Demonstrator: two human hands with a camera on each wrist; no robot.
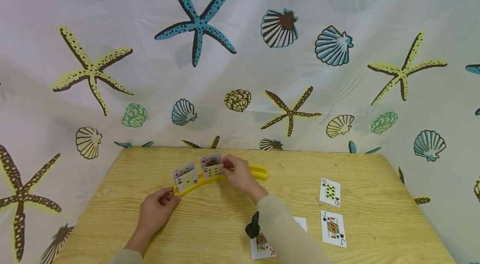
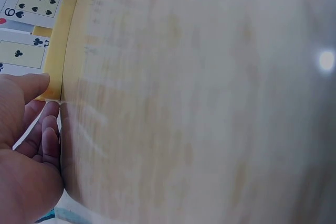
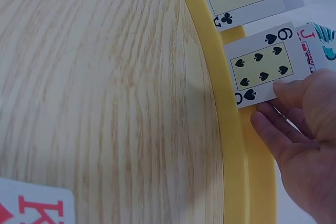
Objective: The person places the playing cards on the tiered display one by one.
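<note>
A curved yellow card holder [image 1: 258, 171] stands on the table with playing cards upright in its two rows. My left hand [image 1: 157, 210] grips its left end, thumb on the front edge. My right hand [image 1: 238, 174] pinches the six of spades [image 3: 257, 66] at its right side, the card's lower edge at the front row. Behind that card stands a red jack [image 1: 211, 159]. Near the left end, an ace of clubs [image 1: 187, 180] is in front and a red seven [image 1: 183, 169] behind it. The holder's right part bears no cards.
Face up on the table at the right lie a ten of clubs [image 1: 330, 192] and a jack of spades [image 1: 333, 229]. A red king [image 1: 262, 249] and another card's corner [image 1: 301, 222] show beside my right sleeve [image 1: 288, 230], which covers the rest. A patterned curtain [image 1: 240, 68] hangs behind the table.
</note>
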